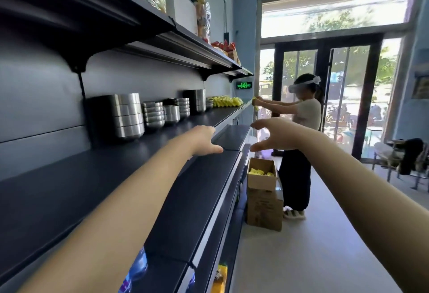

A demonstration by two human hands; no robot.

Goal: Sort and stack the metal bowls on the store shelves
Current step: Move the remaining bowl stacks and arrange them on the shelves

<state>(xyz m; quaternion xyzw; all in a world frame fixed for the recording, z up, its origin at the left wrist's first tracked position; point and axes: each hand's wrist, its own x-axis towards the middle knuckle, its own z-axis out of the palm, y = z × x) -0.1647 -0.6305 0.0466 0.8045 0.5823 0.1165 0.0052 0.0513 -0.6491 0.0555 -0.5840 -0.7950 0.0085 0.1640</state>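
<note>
**Both hands empty, bowls lined up at the back of the shelf**

My left hand reaches out just left of the middle of the frame, over the front part of the dark shelf. Its fingers point away from me, uncurled as far as I can tell, the thumb sticks out to the right, and it has hold of nothing. My right hand is just right of centre, out past the shelf's front edge. It is spread wide, fingers above and thumb below, and nothing sits in the gap between them.

The metal bowls are left of centre, well apart from both hands, along the shelf's back wall. Nearest to me is a tall stack. Just beside it to the right is a lower stack of smaller bowls. Next comes a wider bowl group, set in front of another short stack, and further along a narrow tall stack. I cannot count the bowls in the far ones. Past them lies a row of yellow packets.

The upper shelf across the upper left carries coloured packaged goods. In the right middle of the frame another person stands at the shelf's far end, both hands raised to it and holding something yellow. An open cardboard box with yellow packets sits on a second box near their feet. Glass doors fill the upper right.
</note>
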